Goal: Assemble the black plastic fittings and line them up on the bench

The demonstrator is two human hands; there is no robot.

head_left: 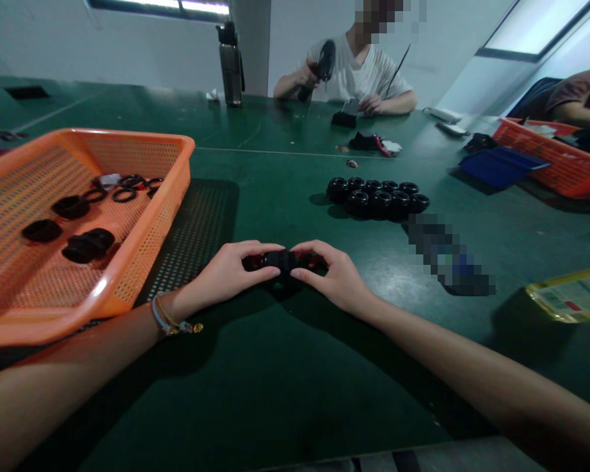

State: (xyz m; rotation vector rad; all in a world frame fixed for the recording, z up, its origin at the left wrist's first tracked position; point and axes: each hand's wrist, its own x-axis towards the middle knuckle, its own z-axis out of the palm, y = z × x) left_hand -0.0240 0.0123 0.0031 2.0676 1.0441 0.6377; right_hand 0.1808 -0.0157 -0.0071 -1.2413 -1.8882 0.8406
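Between my two hands, just above the green table, is a small black ring-shaped part (279, 261). My left hand (243, 265) grips its left side with thumb and fingers. On the right side, my right hand (327, 272) pinches the same part. Its exact kind is hard to make out, as my fingers cover much of it. Beyond my right hand stand several glossy black round parts with holes in their tops (381, 200), packed in two rows. To the left, an orange perforated basket (128, 282) holds loose black rings (124, 195) and thicker black parts (88, 245).
A blurred-out dark object (447, 259) and a yellow-edged container (570, 295) lie at right. Further back are a blue tray (501, 165), another orange basket (565, 164) and a bottle (231, 69). A person across the table holds a dark power tool (324, 62); another sits far right.
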